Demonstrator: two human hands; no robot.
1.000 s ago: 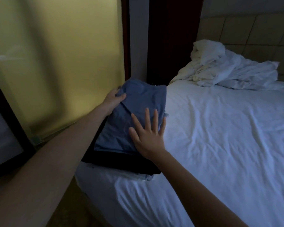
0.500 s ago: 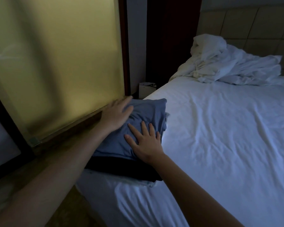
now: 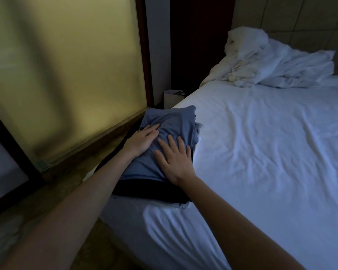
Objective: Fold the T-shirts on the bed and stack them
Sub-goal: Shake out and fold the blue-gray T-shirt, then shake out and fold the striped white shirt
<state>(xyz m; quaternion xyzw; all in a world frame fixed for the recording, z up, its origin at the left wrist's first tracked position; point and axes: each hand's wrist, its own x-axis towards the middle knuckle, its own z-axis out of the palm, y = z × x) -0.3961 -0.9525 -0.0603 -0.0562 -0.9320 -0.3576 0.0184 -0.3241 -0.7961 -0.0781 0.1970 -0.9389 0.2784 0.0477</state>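
Dim bedroom, white bed [image 3: 261, 152]. Left hand [image 3: 142, 142] and right hand [image 3: 175, 161], fingers spread flat, press blue T-shirt [image 3: 174, 121] onto near-left corner stack [image 3: 150, 189], likely flattening it.

Both hands, left hand [image 3: 141, 140] and right hand [image 3: 175, 159], press flat on folded blue T-shirt [image 3: 174, 123]
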